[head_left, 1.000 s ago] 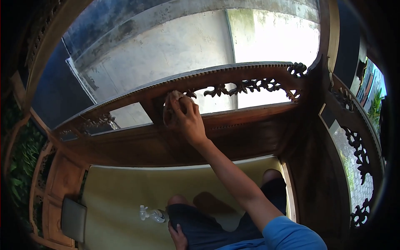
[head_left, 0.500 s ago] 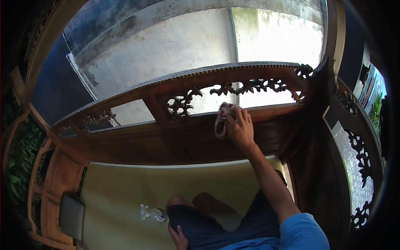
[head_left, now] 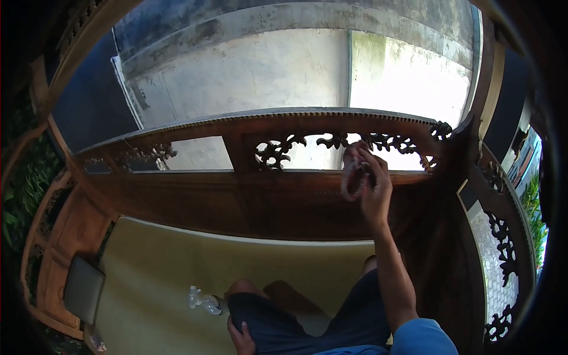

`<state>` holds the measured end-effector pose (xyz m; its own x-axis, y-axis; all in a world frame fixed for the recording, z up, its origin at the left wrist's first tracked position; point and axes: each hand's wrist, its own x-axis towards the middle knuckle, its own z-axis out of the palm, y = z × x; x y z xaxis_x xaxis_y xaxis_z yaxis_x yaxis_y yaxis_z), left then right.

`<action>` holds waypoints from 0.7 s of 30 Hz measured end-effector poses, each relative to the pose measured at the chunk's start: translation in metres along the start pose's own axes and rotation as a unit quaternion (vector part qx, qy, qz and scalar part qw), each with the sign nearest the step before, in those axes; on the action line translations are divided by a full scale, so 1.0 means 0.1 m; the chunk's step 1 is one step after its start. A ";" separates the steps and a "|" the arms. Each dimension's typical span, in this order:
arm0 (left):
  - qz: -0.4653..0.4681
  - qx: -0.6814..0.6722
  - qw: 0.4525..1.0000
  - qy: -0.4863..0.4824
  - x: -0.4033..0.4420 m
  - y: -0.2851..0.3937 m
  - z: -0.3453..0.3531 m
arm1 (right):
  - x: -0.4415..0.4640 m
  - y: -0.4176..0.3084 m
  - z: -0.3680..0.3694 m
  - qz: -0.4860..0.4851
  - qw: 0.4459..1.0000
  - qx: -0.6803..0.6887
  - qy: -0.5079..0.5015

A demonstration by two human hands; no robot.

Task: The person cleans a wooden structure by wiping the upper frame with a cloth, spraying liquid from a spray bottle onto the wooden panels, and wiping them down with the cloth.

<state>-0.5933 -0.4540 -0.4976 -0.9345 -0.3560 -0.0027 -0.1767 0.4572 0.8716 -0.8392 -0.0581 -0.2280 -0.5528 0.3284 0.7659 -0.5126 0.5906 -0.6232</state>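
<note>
My right hand (head_left: 378,192) is closed on a brownish-pink cloth (head_left: 353,178), part of which hangs down in a loop. It is raised at the carved opening of the wooden backrest (head_left: 296,198), close to the dark leaf carvings (head_left: 393,142). Whether the cloth touches the wood I cannot tell. Low in the view, my left hand (head_left: 241,339) lies on my left thigh with the thumb apart from the fingers, holding nothing. Beside my left knee a clear spray bottle (head_left: 205,300) lies on its side on the yellowish mattress (head_left: 160,266).
A grey cushion (head_left: 84,290) leans at the left end against a wooden side panel. On the right stands a carved side panel (head_left: 503,236). Behind the backrest rises a weathered concrete wall (head_left: 248,71). Green plants (head_left: 26,195) show at far left.
My right hand with the cloth has moved right along the carved opening. The whole view has shifted slightly. My left hand stays on the thigh.
</note>
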 end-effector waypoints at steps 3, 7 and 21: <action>0.015 0.030 0.999 -0.014 0.05 -0.07 0.03 | 0.41 -0.82 0.70 -0.169 0.985 -0.012 -0.021; -0.017 0.000 0.999 -0.036 0.06 0.01 0.12 | 0.92 -1.25 1.80 -0.325 0.943 -0.060 -0.045; -0.017 0.031 0.996 -0.087 0.21 0.19 0.22 | 1.30 -0.50 0.91 -0.332 0.911 -0.196 -0.145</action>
<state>-0.6234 -0.4347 -0.4921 -0.9662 -0.2276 -0.1212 -0.2225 0.4980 0.8381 -0.9452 -0.1121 -0.1116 -0.3857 -0.3720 0.8443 -0.5542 0.8250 0.1104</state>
